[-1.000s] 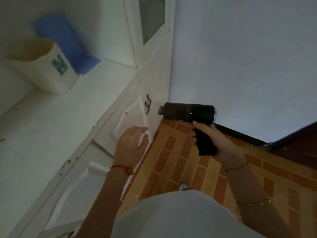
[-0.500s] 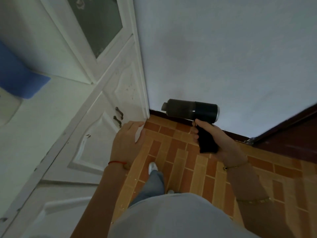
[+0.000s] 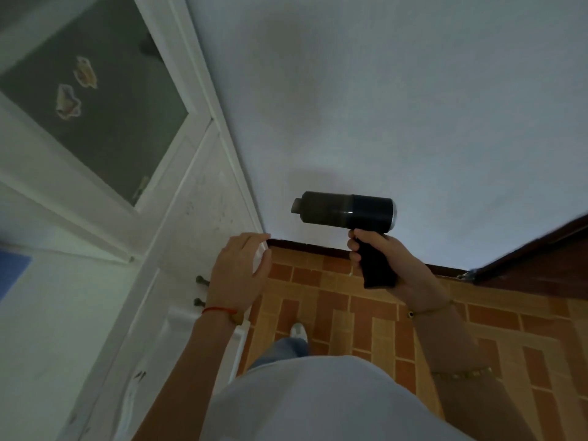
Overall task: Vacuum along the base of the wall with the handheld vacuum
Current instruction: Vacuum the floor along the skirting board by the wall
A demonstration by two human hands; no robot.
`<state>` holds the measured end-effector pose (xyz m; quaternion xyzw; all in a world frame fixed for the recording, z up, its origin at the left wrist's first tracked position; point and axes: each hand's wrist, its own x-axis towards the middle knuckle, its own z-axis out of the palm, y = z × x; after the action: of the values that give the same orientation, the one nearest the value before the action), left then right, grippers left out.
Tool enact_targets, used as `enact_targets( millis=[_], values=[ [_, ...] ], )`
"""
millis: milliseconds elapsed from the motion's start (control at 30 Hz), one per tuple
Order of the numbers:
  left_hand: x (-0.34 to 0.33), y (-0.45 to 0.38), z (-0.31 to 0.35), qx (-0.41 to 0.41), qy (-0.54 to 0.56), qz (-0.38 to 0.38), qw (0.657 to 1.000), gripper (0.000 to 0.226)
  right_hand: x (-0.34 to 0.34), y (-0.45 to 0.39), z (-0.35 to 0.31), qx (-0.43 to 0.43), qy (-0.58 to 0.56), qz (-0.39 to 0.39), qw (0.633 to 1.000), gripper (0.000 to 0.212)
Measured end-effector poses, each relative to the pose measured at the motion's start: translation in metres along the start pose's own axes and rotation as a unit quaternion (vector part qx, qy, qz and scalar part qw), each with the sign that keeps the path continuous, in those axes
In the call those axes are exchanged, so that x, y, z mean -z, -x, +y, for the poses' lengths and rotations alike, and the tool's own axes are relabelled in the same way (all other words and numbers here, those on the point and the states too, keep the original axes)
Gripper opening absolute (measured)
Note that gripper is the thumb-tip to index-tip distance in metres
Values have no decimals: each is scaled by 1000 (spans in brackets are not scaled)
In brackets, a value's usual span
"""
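Nearest, left hand (image 3: 238, 275): hanging relaxed, holding nothing, beside the white cabinet (image 3: 178, 249).
Right hand (image 3: 386, 259): gripping the handheld vacuum (image 3: 345, 212), carrying it high off the floor.
Risk: nozzle staying high, probably missing the baseboard (image 3: 318, 248).

We see a black handheld vacuum (image 3: 345, 212) against a pale blue-white wall (image 3: 381, 106) with dark brown skirting (image 3: 305, 247). Floor (image 3: 366, 313) — orange-brown brick pattern. White cabinet (image 3: 178, 243), red wrist string (image 3: 219, 310).
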<state>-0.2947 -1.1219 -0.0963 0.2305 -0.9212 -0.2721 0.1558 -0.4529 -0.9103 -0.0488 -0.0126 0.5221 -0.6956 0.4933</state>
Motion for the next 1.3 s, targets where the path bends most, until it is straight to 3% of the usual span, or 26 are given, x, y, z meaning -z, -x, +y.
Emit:
enact_targets(
  millis=[133,467,900,1100,1300],
  values=[
    [2,-37,-9,-19,-14,-22,999,44,-6,-28,-13,5,-26,9,1000,24],
    [-12,-85,-4,-11,-5,-40,999,29,5,-60,-39,-8,-61,13,998,25],
    [-38,-108,8,-9,-2,-19,1000,27,30,-87,-61,-27,-31,13,999,6],
    [-52,-116,0,-9,-6,-13,1000,27,37,-100,-63,-43,-26,17,999,34],
    [-79,-129,-28,-15,-28,-9,999,30,50,-134,-52,-41,18,59,997,47]
  ],
)
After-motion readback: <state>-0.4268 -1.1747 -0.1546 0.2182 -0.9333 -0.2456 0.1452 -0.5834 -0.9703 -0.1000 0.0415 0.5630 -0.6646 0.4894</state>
